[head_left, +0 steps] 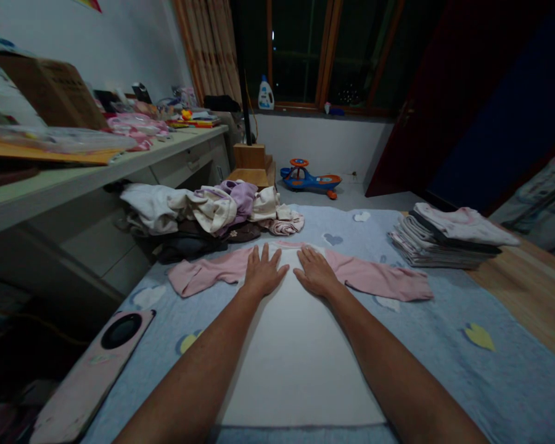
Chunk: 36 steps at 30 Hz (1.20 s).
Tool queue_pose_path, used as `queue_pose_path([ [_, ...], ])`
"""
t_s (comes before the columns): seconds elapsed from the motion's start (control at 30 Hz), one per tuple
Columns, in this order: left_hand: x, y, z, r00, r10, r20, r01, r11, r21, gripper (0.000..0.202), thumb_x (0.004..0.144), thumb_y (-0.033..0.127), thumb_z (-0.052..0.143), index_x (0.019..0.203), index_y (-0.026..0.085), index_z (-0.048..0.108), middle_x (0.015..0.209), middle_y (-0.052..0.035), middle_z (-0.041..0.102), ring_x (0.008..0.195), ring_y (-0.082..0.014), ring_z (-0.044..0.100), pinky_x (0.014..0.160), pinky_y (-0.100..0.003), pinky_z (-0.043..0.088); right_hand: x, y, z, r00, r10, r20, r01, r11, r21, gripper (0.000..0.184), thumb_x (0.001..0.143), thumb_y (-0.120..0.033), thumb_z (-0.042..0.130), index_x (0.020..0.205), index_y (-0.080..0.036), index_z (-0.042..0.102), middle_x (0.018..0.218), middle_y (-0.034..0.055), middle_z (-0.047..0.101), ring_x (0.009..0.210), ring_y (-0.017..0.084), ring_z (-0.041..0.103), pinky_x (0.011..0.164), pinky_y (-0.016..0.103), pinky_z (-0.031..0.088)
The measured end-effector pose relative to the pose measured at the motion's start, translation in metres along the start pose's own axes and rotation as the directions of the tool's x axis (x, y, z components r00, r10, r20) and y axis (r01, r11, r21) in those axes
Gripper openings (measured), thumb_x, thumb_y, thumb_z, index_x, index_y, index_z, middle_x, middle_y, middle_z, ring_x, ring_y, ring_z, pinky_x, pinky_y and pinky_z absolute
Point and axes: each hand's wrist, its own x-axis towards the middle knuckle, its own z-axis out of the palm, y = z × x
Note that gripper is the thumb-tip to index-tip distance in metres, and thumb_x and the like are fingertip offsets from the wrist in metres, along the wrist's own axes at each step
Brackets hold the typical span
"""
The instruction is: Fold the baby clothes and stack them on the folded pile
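Note:
A long-sleeved shirt (300, 351) with a white body and pink sleeves lies flat on a blue patterned blanket (444, 345), its collar at the far end and its sleeves stretched out to both sides. Near the collar, my left hand (263, 271) rests palm down on the left shoulder area, fingers spread. My right hand (317, 271) lies the same way on the right shoulder area, also with fingers apart. Neither hand grips the fabric. Both forearms cover parts of the shirt's side edges.
A heap of loose clothes (208, 209) lies at the far left, and a folded stack (444, 237) at the right. A pink phone (92, 376) is on the blanket's left edge. A cluttered desk (180, 151) runs along the left; a blue ride-on toy (312, 179) stands beyond.

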Motion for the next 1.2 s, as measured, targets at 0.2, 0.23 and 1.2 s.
queue_pose_path([
  [0.2, -0.001, 0.001, -0.002, 1.0, -0.006, 0.011, 0.006, 1.0, -0.01, 0.066, 0.093, 0.065, 0.035, 0.147, 0.029, 0.042, 0.16, -0.0117, 0.029, 0.146, -0.0428, 0.02, 0.113, -0.057, 0.02, 0.006, 0.005, -0.001, 0.992, 0.128, 0.021, -0.129, 0.992, 0.002, 0.084, 0.093, -0.065, 0.04, 0.152, -0.007, 0.03, 0.161, 0.0225, 0.018, 0.149, 0.034, 0.015, 0.118, 0.046, 0.015],
  [0.23, -0.002, 0.001, -0.002, 1.0, -0.005, 0.01, 0.005, 1.0, -0.009, 0.066, 0.093, 0.065, 0.035, 0.147, 0.029, 0.042, 0.16, -0.0122, 0.028, 0.146, -0.0428, 0.02, 0.113, -0.056, 0.02, 0.007, 0.006, -0.001, 0.988, 0.151, 0.022, -0.151, 0.988, 0.003, 0.086, 0.092, -0.068, 0.039, 0.152, -0.008, 0.03, 0.161, 0.0222, 0.017, 0.149, 0.034, 0.015, 0.118, 0.047, 0.015],
  [1.2, 0.007, -0.016, -0.007, 0.979, 0.194, 0.055, -0.193, 0.981, -0.029, 0.047, 0.1, 0.031, 0.035, 0.144, 0.021, 0.044, 0.158, -0.0089, 0.034, 0.146, -0.0252, 0.03, 0.116, -0.048, 0.028, 0.002, 0.016, -0.005, 0.971, 0.241, 0.0, -0.24, 0.97, -0.032, 0.075, 0.096, -0.056, 0.036, 0.152, -0.006, 0.032, 0.159, 0.0174, 0.028, 0.147, 0.032, 0.024, 0.118, 0.045, 0.017],
])
